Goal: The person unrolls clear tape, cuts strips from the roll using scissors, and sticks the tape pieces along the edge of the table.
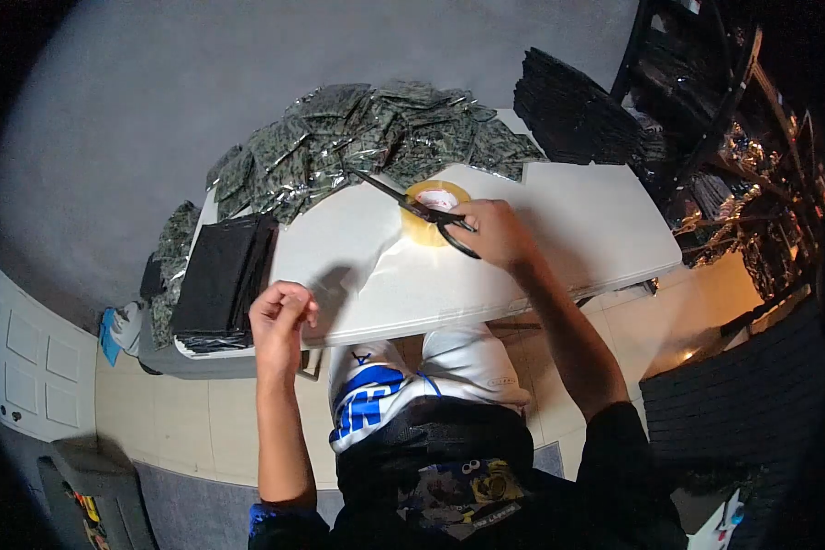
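My right hand grips the handle of black scissors, whose blades point to the upper left. Under and beside the scissors lies a roll of clear yellowish tape on the white table. My left hand is raised near the table's front edge with its fingers curled together; whether they hold anything is too small to make out. Just left of that hand is a stack of folded black items. Camouflage-patterned packets in clear wrapping are heaped along the table's back edge.
A pile of black items sits at the back right corner, beside a dark rack with shiny wrapped things. More camouflage packets lie left of the table. A white door is at the far left.
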Motion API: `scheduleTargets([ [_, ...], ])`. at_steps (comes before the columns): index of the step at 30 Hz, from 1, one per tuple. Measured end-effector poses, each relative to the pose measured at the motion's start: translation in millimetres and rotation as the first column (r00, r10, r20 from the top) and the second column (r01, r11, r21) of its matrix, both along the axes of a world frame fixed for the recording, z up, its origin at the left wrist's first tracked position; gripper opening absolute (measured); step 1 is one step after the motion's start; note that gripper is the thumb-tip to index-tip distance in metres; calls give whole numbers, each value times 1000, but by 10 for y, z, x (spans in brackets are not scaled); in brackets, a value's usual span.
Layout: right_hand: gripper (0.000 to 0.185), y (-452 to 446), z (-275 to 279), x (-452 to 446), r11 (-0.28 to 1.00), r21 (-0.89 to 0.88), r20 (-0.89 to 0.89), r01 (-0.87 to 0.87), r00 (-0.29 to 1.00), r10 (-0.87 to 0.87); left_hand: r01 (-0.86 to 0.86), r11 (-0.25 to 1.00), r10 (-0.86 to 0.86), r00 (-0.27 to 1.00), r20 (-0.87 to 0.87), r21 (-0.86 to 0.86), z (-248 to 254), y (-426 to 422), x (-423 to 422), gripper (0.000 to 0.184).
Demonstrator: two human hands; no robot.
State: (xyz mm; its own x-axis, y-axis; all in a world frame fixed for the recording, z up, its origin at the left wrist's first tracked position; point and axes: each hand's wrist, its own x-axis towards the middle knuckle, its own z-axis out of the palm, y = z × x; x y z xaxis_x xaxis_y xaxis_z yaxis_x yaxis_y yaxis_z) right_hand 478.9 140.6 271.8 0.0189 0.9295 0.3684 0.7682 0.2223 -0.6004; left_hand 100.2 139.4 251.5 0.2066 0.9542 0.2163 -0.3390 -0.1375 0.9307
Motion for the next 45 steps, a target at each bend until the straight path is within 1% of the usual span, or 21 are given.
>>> scheduleTargets([
  [2, 31, 173, -113, 180, 988, 152, 87, 6, 996, -20, 20, 1000, -20, 999, -41, -21, -73, 0, 104, 7],
  [3, 31, 157, 2, 192, 997, 78, 104, 22, 994, -30, 22, 1000, -23, 997, -76, -20, -81, -18, 162, 5],
  [7, 30, 201, 54, 282, 999, -32, 48, 14, 999, -13, 63, 998, -66, 982, -178, -22, -131, -115, 369, 3],
  [11, 24, 195, -99, 366, 988, 155, 132, -14, 991, -7, 129, 992, -126, 963, -237, -5, -301, -220, 593, 4],
  [14, 19, -272, -17, 14, 939, 332, -71, 90, 995, -70, 146, 988, -153, 957, -246, -46, -354, -323, 699, 6],
  [15, 18, -451, -109, -88, 926, 372, 37, 63, 996, -83, 141, 988, -151, 957, -246, -59, -358, -351, 721, 6],
  [17, 18, -827, -351, -395, 938, 346, -140, 18, 990, 32, 135, 988, -150, 960, -238, -75, -372, -394, 737, 10],
  [18, 19, -1076, -362, -593, 991, 137, -436, -11, 897, 70, 137, 988, -150, 958, -245, -72, -360, -416, 745, 10],
  [19, 25, -1188, -505, -757, 997, 68, -612, -49, 787, 80, 143, 988, -155, 955, -254, -65, -331, -431, 757, 11],
  [20, 25, -1243, -641, -879, 998, 26, -632, -53, 773, 58, 151, 987, -160, 951, -264, -55, -307, -442, 774, 12],
  [22, 23, -1262, -729, -1135, 993, 22, -882, -114, 466, 73, 170, 984, -178, 951, -255, -54, -289, -484, 806, 13],
  [25, 19, -1222, -852, -1237, 985, -28, -941, -172, 337, 32, 186, 982, -186, 949, -255, -24, -274, -539, 827, 14],
  [28, 17, -1237, -922, -1290, 989, -58, -946, -140, 324, -9, 165, 986, -149, 948, -282, 32, -253, -586, 820, 15],
  [29, 16, -1249, -941, -1308, 992, -54, -942, -113, 334, -14, 160, 987, -156, 938, -310, -14, -229, -615, 794, 16],
  [32, 16, -1297, -1031, -1308, 995, -48, -929, -89, 370, -12, 124, 938, 92, 813, -575, 325, -177, -605, 797, 16],
  [36, 14, -1361, -1052, -1282, 988, -113, -923, -102, 378, -67, 48, 913, 208, 800, -563, 405, -152, -632, 909, 20],
  [37, 14, -1375, -1075, -1258, 988, -127, -919, -92, 385, -83, 18, 955, 179, 761, -624, 296, -43, -662, 925, 20],
  [40, 15, -1382, -1177, -1175, 988, -139, -906, -68, 411, -100, 132, 959, 96, 684, -723, 252, -25, -518, 862, 24],
  [41, 15, -1387, -1207, -1163, 989, -130, -903, -65, 421, -91, 202, 938, 57, 714, -698, 283, -13, -502, 871, 20],
  [44, 16, -1374, -1306, -1176, 989, -126, -889, -77, 452, -78, 283, 862, 60, 767, -639, 420, -213, -380, 925, 16],
  [45, 16, -1362, -1333, -1170, 989, -125, -882, -79, 464, -75, 276, 883, 33, 770, -637, 379, -235, -362, 954, 12],
])
